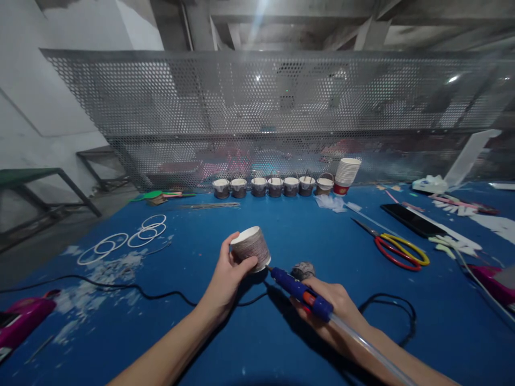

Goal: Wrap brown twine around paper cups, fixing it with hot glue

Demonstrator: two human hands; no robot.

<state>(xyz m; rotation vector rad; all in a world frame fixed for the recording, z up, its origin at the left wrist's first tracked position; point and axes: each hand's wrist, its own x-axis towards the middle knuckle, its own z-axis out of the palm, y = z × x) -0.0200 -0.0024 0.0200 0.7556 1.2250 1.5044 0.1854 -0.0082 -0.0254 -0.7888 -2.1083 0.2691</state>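
My left hand [231,273] is closed around a paper cup [252,247] wrapped in grey-brown cord, tilted with its white open end up and to the left. My right hand [332,308] grips a blue hot glue gun [300,289] with a long clear glue stick [370,351] running out of its back. The gun's nozzle meets or nearly meets the cup's lower right edge; I cannot tell whether they touch. Just behind the gun lies a ball of grey cord [302,269], partly hidden by it.
Several wrapped little buckets [274,187] line the back beside stacked paper cups [346,174]. Scissors [396,249] and a black phone [412,220] lie right. White rings [147,231] lie left. A black cable [140,292] crosses the blue table [201,348]; a perforated metal screen [249,107] stands behind.
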